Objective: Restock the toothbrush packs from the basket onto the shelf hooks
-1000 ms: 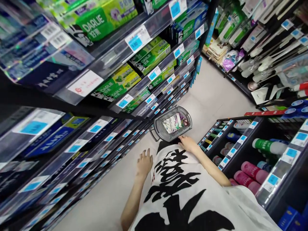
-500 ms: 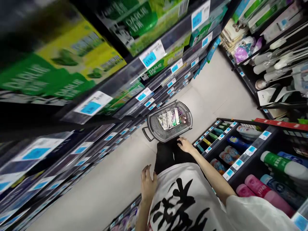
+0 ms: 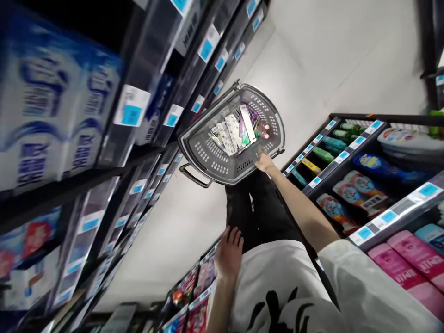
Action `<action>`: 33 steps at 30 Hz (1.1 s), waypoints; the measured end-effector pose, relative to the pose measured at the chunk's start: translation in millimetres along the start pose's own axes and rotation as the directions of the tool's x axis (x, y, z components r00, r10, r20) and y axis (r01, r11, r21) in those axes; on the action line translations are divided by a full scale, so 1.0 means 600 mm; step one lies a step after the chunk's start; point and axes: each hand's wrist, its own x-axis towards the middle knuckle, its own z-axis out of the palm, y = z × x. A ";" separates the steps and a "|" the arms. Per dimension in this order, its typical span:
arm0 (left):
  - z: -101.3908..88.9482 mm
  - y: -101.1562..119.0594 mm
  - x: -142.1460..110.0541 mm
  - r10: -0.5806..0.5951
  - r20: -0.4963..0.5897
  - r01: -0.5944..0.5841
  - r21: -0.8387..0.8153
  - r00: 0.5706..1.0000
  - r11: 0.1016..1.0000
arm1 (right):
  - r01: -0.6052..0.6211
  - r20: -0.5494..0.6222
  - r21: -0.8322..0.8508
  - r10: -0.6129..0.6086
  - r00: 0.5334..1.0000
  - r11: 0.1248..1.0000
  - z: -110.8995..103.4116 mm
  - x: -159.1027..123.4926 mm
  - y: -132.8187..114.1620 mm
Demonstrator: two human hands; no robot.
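Looking down a shop aisle, the view shows a person in a white shirt point(image 3: 280, 266) with black markings and black trousers point(image 3: 274, 217). Ahead of the legs, above the pale floor point(image 3: 312, 60), is a dark grey shopping basket point(image 3: 204, 150) with perforated sides and a handle point(image 3: 196, 176) jutting out at its left end. Patterned white packets point(image 3: 227, 134), a narrow white box point(image 3: 247, 125) and some purple items lie inside it. The right hand point(image 3: 265, 163) is at the basket's near rim; whether its fingers grasp the rim or only rest there, I cannot tell. The left hand point(image 3: 229, 252) hangs beside the trousers, fingers loosely spread and holding nothing. Blue-and-white boxes point(image 3: 62, 111) fill a shelf at left; pink bottles point(image 3: 411, 263) and orange-and-white bottles point(image 3: 335, 210) line shelves at right.
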 end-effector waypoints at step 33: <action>-0.068 0.065 0.104 -0.432 -0.005 0.430 -0.083 0.902 0.899 | 0.016 -0.181 0.113 0.005 0.983 0.994 0.170 0.321 0.024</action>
